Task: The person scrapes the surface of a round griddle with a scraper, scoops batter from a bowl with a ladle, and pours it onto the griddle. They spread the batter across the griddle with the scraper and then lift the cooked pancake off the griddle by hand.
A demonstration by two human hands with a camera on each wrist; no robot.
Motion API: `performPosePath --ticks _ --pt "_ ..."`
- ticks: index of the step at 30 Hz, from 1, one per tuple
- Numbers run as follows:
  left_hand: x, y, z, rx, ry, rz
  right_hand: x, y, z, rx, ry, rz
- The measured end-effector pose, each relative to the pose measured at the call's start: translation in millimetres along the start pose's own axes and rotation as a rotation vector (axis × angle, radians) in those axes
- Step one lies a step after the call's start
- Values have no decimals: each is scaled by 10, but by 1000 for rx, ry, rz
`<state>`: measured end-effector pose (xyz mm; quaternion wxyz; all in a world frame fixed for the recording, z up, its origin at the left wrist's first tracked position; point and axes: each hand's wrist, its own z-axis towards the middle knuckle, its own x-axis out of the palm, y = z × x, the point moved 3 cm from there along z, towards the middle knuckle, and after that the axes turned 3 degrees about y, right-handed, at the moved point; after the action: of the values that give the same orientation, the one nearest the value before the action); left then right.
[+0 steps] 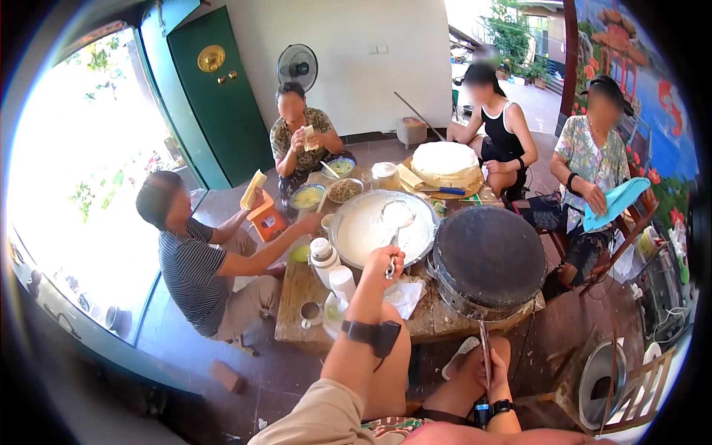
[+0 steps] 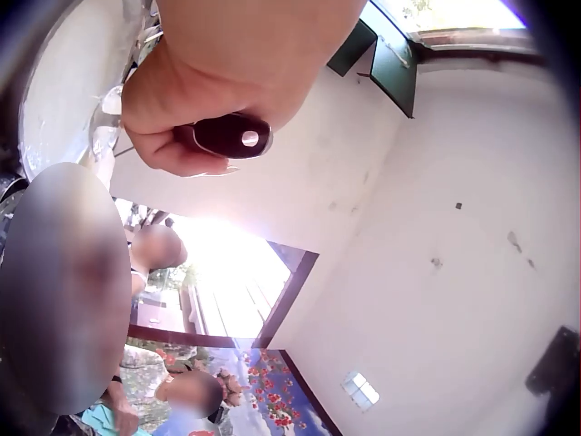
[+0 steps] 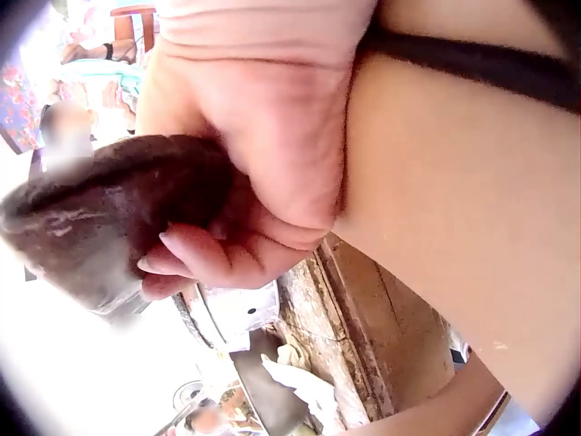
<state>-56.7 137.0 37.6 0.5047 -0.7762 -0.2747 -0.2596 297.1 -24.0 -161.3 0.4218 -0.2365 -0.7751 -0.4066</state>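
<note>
My left hand [image 1: 387, 265] grips a ladle by its dark handle end [image 2: 238, 136]. The ladle's bowl [image 1: 397, 215] lies in white batter [image 1: 363, 230] inside a wide metal basin [image 1: 335, 241]. In my right hand [image 1: 499, 371] is a long, flat, dark brown tool [image 3: 100, 213], held low by my knee, its far end near the table's front edge. Fingers [image 3: 195, 254] curl round it in the right wrist view. A round black griddle [image 1: 489, 248] stands on the table, right of the basin and beyond my right hand.
On the wooden table [image 1: 304, 330] are a white thermos [image 1: 323, 259], a metal cup [image 1: 311, 314], food bowls [image 1: 345, 190] and a pale stack of flatbreads [image 1: 445, 165] with a blue-handled knife [image 1: 449, 190]. People sit around; one arm [image 1: 282, 241] reaches over the table's left side.
</note>
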Motion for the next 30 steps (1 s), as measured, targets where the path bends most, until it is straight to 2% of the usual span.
performPosePath --ticks 3,5,8,11,16,18,20,22,23,24,25,27,30 --pt "-31 56 70 -9 -26 33 14 28 33 1 32 35" --pt "-103 97 111 -55 -1 35 -46 43 66 -18 -102 -12" --pt "-121 90 80 -65 -3 48 -71 5 99 4 -140 38" --pt "-83 88 50 -21 -20 94 -5 34 94 29 38 116" --pt "-57 79 4 -4 -23 69 137 18 123 9 -31 107" --pt "-74 70 -21 -40 17 201 193 12 71 37 -274 -29" --pt "-154 110 40 65 -2 358 760 80 21 -71 -575 -91" --pt "-171 143 -7 54 -49 309 83 3 76 24 -434 -136" --pt "-162 155 -9 45 -71 276 -109 -31 110 75 -325 -63" --pt "-124 154 -20 36 -99 240 -176 -50 169 6 -319 -156" --pt "-89 173 -8 30 -128 202 -317 -96 224 98 -327 -75" --pt "27 148 -55 44 -170 143 -251 -71 324 78 -183 -16" --pt "79 134 -1 39 -192 93 -118 -81 326 93 -184 69"
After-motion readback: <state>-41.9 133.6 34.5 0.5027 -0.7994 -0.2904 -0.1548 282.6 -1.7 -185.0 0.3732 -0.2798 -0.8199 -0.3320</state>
